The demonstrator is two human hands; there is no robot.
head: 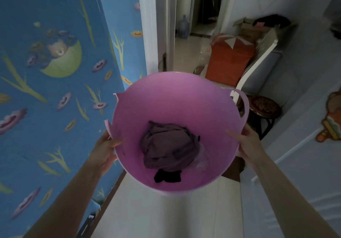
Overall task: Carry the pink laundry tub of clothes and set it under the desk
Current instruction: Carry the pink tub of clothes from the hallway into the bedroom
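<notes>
I carry the round pink plastic laundry tub (pixel 171 108) at chest height down a narrow passage, my left hand (pixel 105 151) in a firm grip on its near-left rim with the thumb hooked inside, my right hand (pixel 247 143) clamped the same way on its near-right rim. Inside the tub, at the bottom, lie a crumpled mauve cloth garment (pixel 168 149) and, just nearer me, a small black piece of clothing (pixel 167 176); something pale and clear beside them is too blurred to name. To the left of the tub runs a wall of blue cartoon-patterned wallpaper (pixel 55 90); beyond the tub a white-framed doorway (pixel 160 34) opens onto a lit tiled room, and to the tub's far right stand an orange fabric bag (pixel 228 60) and a dark round stool (pixel 265 106). This reads as the carrying step, mid-route. The table named in the task is nowhere in sight, so the next move calls for finding it, keeping the tub level and clear of the wall, then lowering the tub to the floor beneath it. The tub's left handle is mostly cut off by my hand, and the underside is hidden.
</notes>
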